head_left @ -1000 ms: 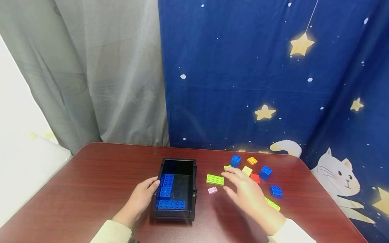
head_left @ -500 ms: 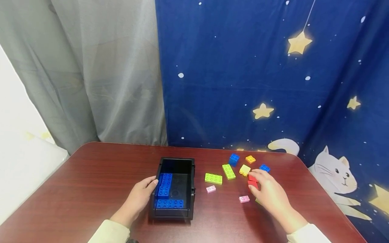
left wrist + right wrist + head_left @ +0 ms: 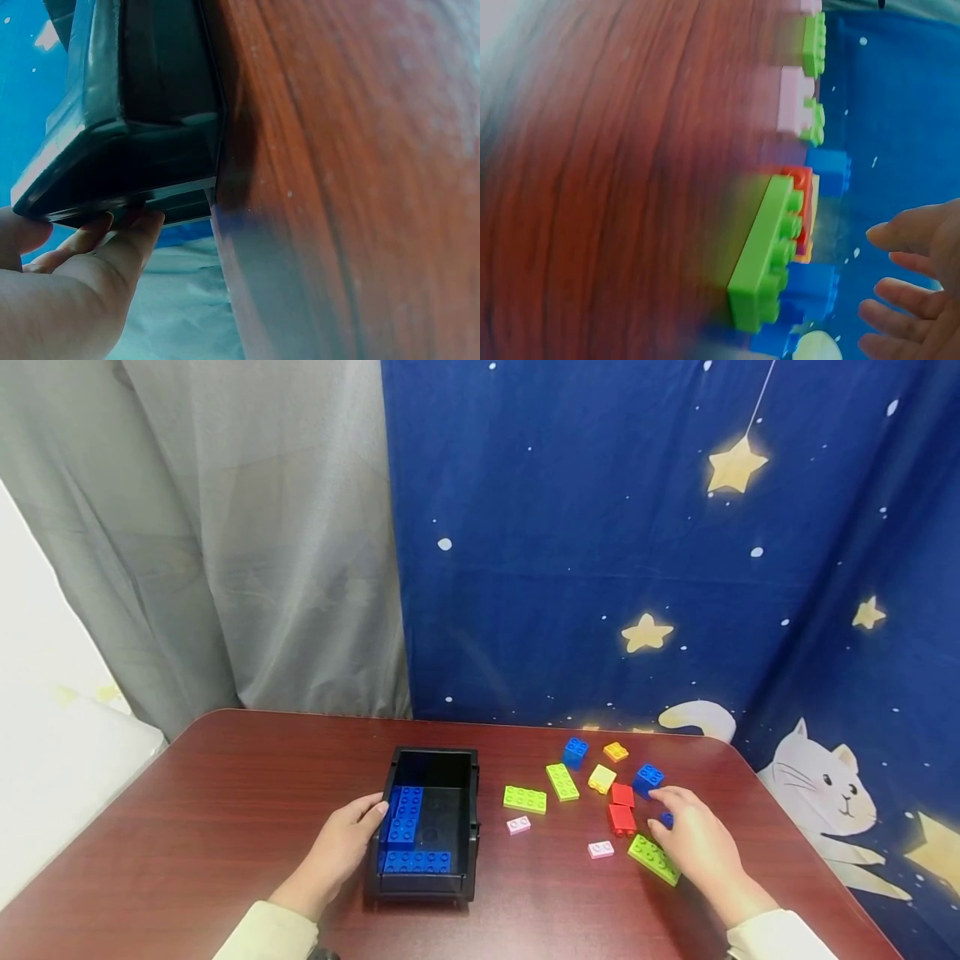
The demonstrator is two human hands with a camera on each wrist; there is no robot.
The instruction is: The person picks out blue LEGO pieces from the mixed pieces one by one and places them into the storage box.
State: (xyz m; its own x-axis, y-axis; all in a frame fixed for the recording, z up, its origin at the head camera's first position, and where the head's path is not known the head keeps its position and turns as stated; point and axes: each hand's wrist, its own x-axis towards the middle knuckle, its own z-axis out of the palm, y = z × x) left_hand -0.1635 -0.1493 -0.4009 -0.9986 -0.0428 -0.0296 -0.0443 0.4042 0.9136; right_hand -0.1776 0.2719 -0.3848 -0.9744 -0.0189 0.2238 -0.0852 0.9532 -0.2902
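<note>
My left hand (image 3: 337,850) grips the left wall of a black plastic bin (image 3: 422,885), thumb at the rim. Two groups of blue bricks lie inside: one along the left wall (image 3: 406,814), one along the front (image 3: 417,862). Over the right side of the table hovers my right hand (image 3: 701,839), its fingers spread and holding nothing. A blue brick (image 3: 667,819) peeks out beside its thumb, mostly hidden by the hand. Just left of that hand lies a long green brick (image 3: 654,860), large in the right wrist view (image 3: 761,262). Another blue brick (image 3: 648,781) stands beyond the fingertips.
Two red bricks (image 3: 622,819), a yellow brick (image 3: 602,779), an orange brick (image 3: 616,752) and a blue brick (image 3: 575,752) lie scattered. Two green bricks (image 3: 525,799) and two pink bricks (image 3: 518,825) are nearer the bin. Curtains (image 3: 525,568) hang behind the table.
My right hand has swept right across the scattered bricks, uncovering the green, pink and red ones. The left hand stays on the bin.
</note>
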